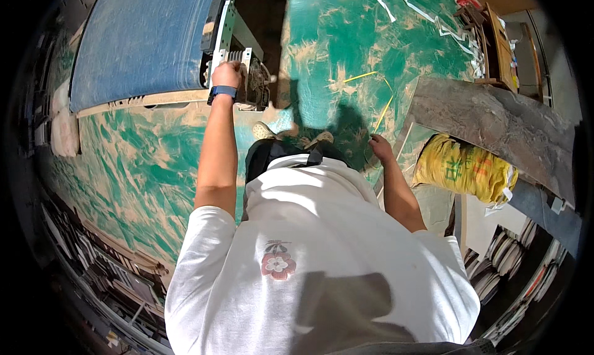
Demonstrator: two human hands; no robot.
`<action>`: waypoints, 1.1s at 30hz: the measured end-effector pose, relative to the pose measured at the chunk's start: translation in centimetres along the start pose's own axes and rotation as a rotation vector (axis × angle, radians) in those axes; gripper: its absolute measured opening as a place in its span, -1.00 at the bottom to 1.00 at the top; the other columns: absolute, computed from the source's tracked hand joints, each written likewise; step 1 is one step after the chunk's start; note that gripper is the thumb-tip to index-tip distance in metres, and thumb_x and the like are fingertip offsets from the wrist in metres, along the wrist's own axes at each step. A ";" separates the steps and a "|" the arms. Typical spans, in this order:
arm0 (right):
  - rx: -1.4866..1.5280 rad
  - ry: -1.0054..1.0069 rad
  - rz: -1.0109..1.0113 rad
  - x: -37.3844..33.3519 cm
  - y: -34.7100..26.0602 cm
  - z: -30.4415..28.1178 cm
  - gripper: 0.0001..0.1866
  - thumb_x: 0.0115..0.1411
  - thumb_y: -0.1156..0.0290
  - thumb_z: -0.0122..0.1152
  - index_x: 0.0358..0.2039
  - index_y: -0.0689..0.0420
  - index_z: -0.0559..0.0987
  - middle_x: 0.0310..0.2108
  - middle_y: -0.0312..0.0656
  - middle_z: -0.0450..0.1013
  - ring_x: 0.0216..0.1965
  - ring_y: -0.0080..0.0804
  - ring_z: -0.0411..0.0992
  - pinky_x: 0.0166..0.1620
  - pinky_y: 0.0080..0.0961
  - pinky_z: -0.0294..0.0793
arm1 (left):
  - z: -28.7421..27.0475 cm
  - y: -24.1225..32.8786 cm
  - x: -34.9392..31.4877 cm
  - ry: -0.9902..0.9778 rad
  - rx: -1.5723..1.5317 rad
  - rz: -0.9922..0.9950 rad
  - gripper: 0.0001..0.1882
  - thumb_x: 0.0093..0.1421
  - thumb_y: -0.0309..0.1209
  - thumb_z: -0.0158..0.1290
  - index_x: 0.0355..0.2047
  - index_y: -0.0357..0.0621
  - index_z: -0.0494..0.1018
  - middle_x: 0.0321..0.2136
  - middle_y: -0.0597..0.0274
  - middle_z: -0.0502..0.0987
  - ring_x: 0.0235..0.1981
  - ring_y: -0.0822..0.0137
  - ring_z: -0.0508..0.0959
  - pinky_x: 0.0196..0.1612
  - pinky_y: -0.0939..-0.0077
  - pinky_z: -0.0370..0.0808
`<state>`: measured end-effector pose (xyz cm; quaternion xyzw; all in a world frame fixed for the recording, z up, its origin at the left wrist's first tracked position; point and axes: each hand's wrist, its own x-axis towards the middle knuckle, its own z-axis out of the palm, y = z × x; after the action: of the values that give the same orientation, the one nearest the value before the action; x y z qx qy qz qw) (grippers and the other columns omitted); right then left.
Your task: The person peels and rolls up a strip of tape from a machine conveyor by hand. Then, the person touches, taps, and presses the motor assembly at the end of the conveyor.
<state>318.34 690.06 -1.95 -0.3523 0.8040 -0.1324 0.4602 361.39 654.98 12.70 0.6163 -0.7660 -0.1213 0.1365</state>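
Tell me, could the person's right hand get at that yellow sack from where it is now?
Probably yes. The right hand hangs open beside the grey slab, and the yellow sack lies just beyond it with nothing visible between them, though the slab overhangs the sack's top.

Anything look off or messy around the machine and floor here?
Yes: tan dust is smeared across the green floor, thickest by the machine that the left hand touches. White offcut strips lie scattered farther off.
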 end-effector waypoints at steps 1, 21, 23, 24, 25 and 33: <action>0.106 0.013 0.014 -0.4 -0.4 0.0 -0.50 0.10 0.33 0.10 0.04 0.28 0.42 -0.03 0.04 0.44 0.05 -0.24 0.38 0.08 -0.47 0.31 | 0.1 0.1 0.2 -0.001 0.040 -0.007 -0.80 0.03 -0.25 0.11 -0.33 0.05 0.61 -0.38 0.06 0.58 -0.32 0.04 0.57 -0.23 0.22 0.50; -0.141 -0.177 0.200 -5.1 6.6 3.1 -0.56 0.07 0.28 0.08 -0.05 0.22 0.50 -0.07 0.01 0.46 0.02 -0.16 0.39 0.06 -0.35 0.32 | 1.3 1.4 -0.5 0.019 0.079 0.026 -0.81 0.01 -0.23 0.16 -0.38 0.01 0.59 -0.38 0.06 0.56 -0.33 0.02 0.55 -0.23 0.18 0.49; 0.080 -0.134 0.225 -3.9 7.1 3.6 -0.57 0.09 0.29 0.07 -0.04 0.22 0.49 -0.07 0.00 0.46 0.01 -0.16 0.40 0.04 -0.35 0.34 | 1.0 2.1 -2.2 0.026 0.076 0.021 -0.81 0.02 -0.23 0.16 -0.37 0.01 0.59 -0.37 0.06 0.56 -0.32 0.01 0.55 -0.23 0.19 0.49; 0.304 -0.085 0.248 -3.2 7.2 3.8 -0.57 0.10 0.29 0.06 -0.04 0.22 0.48 -0.08 0.00 0.46 -0.01 -0.15 0.40 0.02 -0.35 0.35 | 0.9 2.4 -2.9 0.038 0.071 0.022 -0.81 0.02 -0.24 0.15 -0.36 0.01 0.58 -0.36 0.07 0.56 -0.32 0.01 0.55 -0.23 0.19 0.49; 0.302 -0.092 0.247 -2.6 7.3 3.8 -0.57 0.10 0.29 0.06 -0.04 0.22 0.48 -0.08 0.00 0.46 -0.01 -0.15 0.40 0.02 -0.35 0.35 | 0.8 2.7 -3.6 -0.038 0.074 -0.002 -0.79 0.03 -0.26 0.14 -0.31 0.02 0.57 -0.29 0.07 0.55 -0.30 0.02 0.55 -0.23 0.19 0.49; 0.054 -0.085 0.019 0.0 2.0 1.9 -0.53 0.11 0.29 0.08 0.03 0.21 0.44 -0.01 -0.01 0.42 0.02 -0.18 0.40 0.05 -0.37 0.35 | 0.7 4.6 -10.7 0.078 0.304 0.157 -0.36 0.06 -0.18 0.12 0.10 -0.23 0.28 0.15 -0.02 0.27 0.16 -0.03 0.26 0.17 0.18 0.23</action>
<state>319.03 691.69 -4.08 -0.3375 0.7833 -0.1345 0.5044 359.09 666.41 13.08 0.5723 -0.8155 0.0308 0.0804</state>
